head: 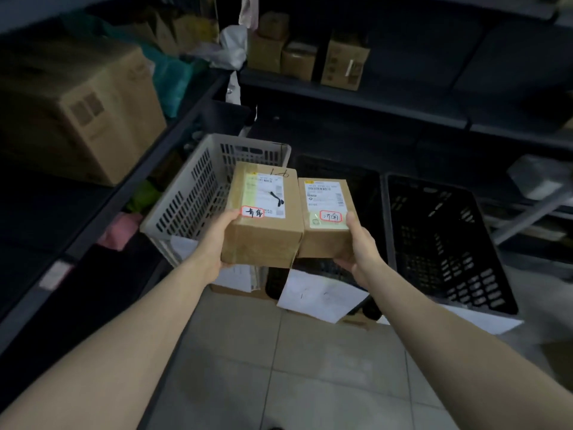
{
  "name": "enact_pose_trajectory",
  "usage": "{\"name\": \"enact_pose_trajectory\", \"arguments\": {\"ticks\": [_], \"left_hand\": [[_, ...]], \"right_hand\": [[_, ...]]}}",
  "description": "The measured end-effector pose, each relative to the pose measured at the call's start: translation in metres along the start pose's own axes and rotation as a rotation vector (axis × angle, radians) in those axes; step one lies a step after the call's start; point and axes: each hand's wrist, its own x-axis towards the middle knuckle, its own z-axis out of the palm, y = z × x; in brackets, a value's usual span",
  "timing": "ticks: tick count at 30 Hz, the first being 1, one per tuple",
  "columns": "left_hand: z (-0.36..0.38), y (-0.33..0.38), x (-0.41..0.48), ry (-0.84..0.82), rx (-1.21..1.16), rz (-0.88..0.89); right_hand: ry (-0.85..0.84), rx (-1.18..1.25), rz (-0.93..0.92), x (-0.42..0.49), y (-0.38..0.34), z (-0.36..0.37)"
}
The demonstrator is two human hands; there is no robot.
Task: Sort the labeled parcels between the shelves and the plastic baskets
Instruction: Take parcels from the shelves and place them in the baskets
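Two brown cardboard parcels are held side by side at chest height above the baskets. The larger left parcel [263,218] carries a white shipping label and a red-ringed handwritten tag; my left hand [214,240] grips its left side. My right hand [356,246] holds the smaller right parcel [325,218], which has its own label and red-ringed tag. The two parcels touch along their inner edges. Below them stand a grey plastic basket [186,200] on the left, a black basket [366,184] in the middle, mostly hidden, and another black basket [446,243] on the right.
Dark metal shelves run along the left and across the back. A big cardboard box [77,107] sits on the left shelf. Several small boxes [310,57] stand on the back shelf. White paper sheets [319,296] hang on the baskets' fronts. Tiled floor lies below my arms.
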Motion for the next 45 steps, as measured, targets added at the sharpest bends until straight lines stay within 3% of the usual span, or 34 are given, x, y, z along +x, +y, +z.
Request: {"name": "enact_pose_trajectory", "arguments": {"ticks": [11, 21, 31, 38, 45], "left_hand": [[0.036, 0.049, 0.161, -0.051, 0.086, 0.027], [0.049, 0.082, 0.262, -0.152, 0.011, 0.008], [0.05, 0.088, 0.297, 0.214, -0.201, -0.005], [0.006, 0.099, 0.292, 0.42, -0.276, 0.109], [-0.045, 0.078, 0.308, 0.512, -0.401, 0.037]], "right_hand": [[0.046, 0.079, 0.073, 0.154, -0.04, 0.044], [0.07, 0.152, 0.149, 0.251, -0.054, 0.076], [-0.097, 0.046, 0.167, 0.306, -0.067, 0.102], [-0.299, -0.176, 0.177, 0.32, -0.076, 0.179], [-0.242, -0.152, 0.347, 0.359, -0.049, 0.264]]}}
